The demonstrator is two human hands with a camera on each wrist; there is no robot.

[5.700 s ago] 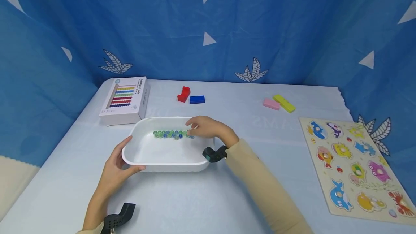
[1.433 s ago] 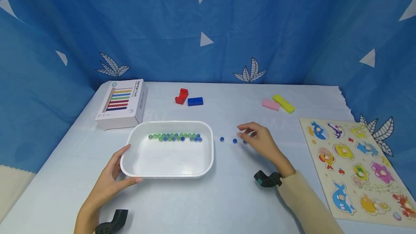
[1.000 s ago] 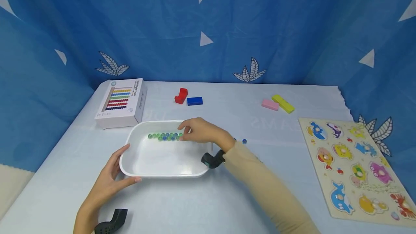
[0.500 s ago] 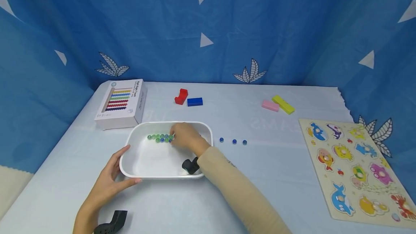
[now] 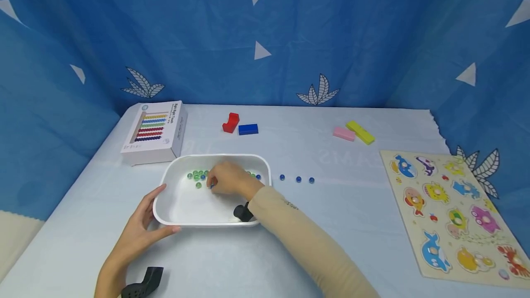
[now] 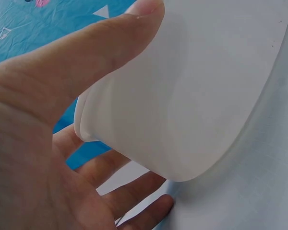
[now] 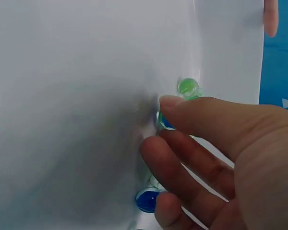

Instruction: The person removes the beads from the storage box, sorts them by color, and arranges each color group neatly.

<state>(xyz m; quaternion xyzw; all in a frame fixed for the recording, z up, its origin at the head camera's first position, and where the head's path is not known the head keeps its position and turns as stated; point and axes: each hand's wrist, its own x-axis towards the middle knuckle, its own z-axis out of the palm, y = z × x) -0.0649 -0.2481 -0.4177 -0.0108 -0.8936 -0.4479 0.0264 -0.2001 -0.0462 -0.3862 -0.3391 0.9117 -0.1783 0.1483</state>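
Note:
My left hand (image 5: 142, 229) grips the left end of a white plastic tray (image 5: 186, 206), its thumb along the near side and its fingers round the left wall. In the left wrist view that thumb (image 6: 96, 52) lies against the tray's outer wall. Inside the tray, my right hand (image 5: 229, 179) pinches a blue glass marble (image 7: 165, 120) between thumb and fingers. Several green marbles (image 5: 196, 174) lie left of the fingertips, and a blue marble (image 5: 258, 177) shows right of the wrist. Other marbles are hidden beneath the hand.
Three blue marbles, one of them a dark marble (image 5: 298, 179), lie in a row right of the tray. Behind stand an abacus box (image 5: 155, 132), a red block (image 5: 231, 123) and a blue block (image 5: 248, 129). Pink (image 5: 344, 134) and yellow blocks (image 5: 360, 132) lie near a puzzle board (image 5: 451, 215).
My right hand has moved left from beside the table marbles into the tray, then further along the marbles. The green marbles at the left have spread apart. The left hand stays put.

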